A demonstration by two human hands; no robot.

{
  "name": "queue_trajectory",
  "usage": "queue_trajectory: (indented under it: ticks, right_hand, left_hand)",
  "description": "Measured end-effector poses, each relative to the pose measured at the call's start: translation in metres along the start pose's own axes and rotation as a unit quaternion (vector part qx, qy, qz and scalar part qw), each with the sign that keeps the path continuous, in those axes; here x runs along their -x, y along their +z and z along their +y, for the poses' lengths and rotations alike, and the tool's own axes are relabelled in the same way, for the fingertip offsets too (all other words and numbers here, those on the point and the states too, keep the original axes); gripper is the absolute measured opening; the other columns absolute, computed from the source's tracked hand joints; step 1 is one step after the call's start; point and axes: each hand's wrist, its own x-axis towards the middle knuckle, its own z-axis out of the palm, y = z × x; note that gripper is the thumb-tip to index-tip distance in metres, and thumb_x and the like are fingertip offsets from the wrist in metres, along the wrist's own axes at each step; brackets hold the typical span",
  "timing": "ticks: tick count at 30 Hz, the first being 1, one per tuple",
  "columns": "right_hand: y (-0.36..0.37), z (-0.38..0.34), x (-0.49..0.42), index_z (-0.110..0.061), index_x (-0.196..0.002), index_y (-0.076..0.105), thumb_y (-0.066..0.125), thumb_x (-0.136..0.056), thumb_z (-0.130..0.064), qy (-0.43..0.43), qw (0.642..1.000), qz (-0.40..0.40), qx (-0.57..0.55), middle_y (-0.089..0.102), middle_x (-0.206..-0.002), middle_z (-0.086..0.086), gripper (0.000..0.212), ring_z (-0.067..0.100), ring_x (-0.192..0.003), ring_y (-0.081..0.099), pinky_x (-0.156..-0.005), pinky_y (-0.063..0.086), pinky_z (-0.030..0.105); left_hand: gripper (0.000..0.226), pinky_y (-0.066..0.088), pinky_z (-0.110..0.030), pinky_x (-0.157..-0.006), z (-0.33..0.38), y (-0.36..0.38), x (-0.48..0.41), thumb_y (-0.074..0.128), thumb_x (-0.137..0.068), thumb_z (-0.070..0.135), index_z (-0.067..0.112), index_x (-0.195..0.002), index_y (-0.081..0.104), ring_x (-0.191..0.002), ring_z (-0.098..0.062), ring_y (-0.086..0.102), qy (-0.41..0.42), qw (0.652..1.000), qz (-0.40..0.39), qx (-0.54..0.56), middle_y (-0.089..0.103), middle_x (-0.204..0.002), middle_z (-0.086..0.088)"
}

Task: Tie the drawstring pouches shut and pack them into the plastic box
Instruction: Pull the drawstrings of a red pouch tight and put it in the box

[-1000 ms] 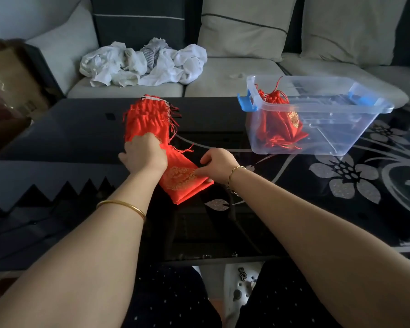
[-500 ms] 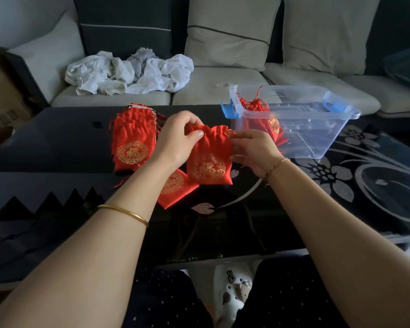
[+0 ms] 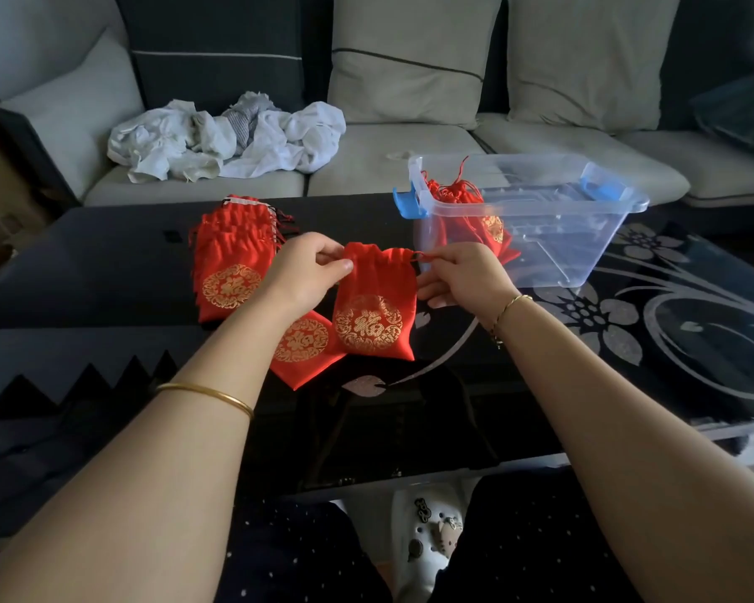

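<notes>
A red drawstring pouch (image 3: 373,306) with a gold emblem hangs above the table between my hands. My left hand (image 3: 303,272) pinches its top left corner. My right hand (image 3: 460,274) pinches the red cord at its top right corner. The pouch mouth is gathered. Beneath it another red pouch (image 3: 303,350) lies flat on the table. A stack of red pouches (image 3: 231,263) sits to the left. The clear plastic box (image 3: 584,237) with blue latches stands at the right, with several tied red pouches (image 3: 475,211) in its left end.
The black glass table (image 3: 671,341) carries a white flower pattern on its right side. Behind it is a grey sofa (image 3: 366,176) with a heap of white cloth (image 3: 227,141) on its seat. My knees and a white shoe (image 3: 432,533) show below the table's near edge.
Both hands lifted one pouch off the pile and now hold it by its top corners. My right hand has slid out along the cord, and the mouth is drawn narrower.
</notes>
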Motion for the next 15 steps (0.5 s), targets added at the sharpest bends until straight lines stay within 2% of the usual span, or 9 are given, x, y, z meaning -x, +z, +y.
queue_trajectory:
  ticks: [2, 4, 9, 11, 15]
  right_hand:
    - [0.001, -0.001, 0.0, -0.001, -0.132, 0.046, 0.035, -0.098, -0.001, -0.005, 1.0, 0.002, 0.014, 0.062, -0.078, 0.009, 0.036, 0.015, -0.062, 0.061, -0.049, 0.053, 0.018]
    - [0.001, -0.001, -0.001, -0.003, -0.131, 0.044, 0.034, -0.097, 0.0, 0.0, 1.0, 0.008, 0.02, 0.063, -0.079, 0.01, 0.036, 0.017, -0.062, 0.062, -0.05, 0.054, 0.021]
    - [-0.004, -0.001, -0.004, 0.004, -0.112, 0.046, 0.038, -0.097, -0.003, 0.003, 0.999, 0.043, 0.015, 0.068, -0.086, 0.021, 0.019, 0.021, -0.058, 0.063, -0.048, 0.055, 0.026]
    - [-0.008, 0.001, -0.001, 0.001, -0.107, 0.048, 0.04, -0.098, -0.007, -0.005, 0.999, 0.043, 0.019, 0.068, -0.081, 0.016, 0.014, 0.02, -0.058, 0.063, -0.05, 0.055, 0.025]
    - [-0.015, 0.006, 0.002, -0.005, -0.087, 0.059, 0.049, -0.097, -0.016, -0.002, 0.999, 0.046, 0.029, 0.067, -0.077, 0.01, 0.018, 0.016, -0.059, 0.062, -0.05, 0.054, 0.019]
  left_hand:
    - [0.015, 0.048, -0.024, -0.069, -0.002, -0.003, 0.001, 0.057, -0.091, 0.013, 0.009, -0.1, 0.068, -0.068, -0.005, 0.056, -0.01, 1.0, 0.008, -0.009, 0.066, -0.085, -0.003]
    - [0.015, 0.048, -0.028, -0.071, -0.004, -0.007, 0.001, 0.055, -0.092, 0.012, 0.01, -0.096, 0.069, -0.065, -0.006, 0.056, -0.02, 0.999, 0.028, -0.012, 0.064, -0.077, -0.002]
    - [0.014, 0.051, -0.034, -0.076, -0.008, -0.013, 0.004, 0.056, -0.092, 0.01, 0.008, -0.094, 0.069, -0.069, -0.013, 0.058, -0.057, 0.997, 0.056, 0.015, 0.067, -0.085, -0.011]
    - [0.013, 0.051, -0.032, -0.072, -0.012, -0.014, 0.004, 0.057, -0.091, 0.011, 0.007, -0.094, 0.069, -0.067, -0.014, 0.057, -0.073, 0.995, 0.067, 0.03, 0.067, -0.084, -0.012]
    - [0.018, 0.053, -0.039, -0.077, -0.017, -0.016, 0.002, 0.06, -0.09, 0.017, 0.003, -0.095, 0.07, -0.073, -0.019, 0.059, -0.1, 0.989, 0.107, 0.018, 0.067, -0.083, -0.01]
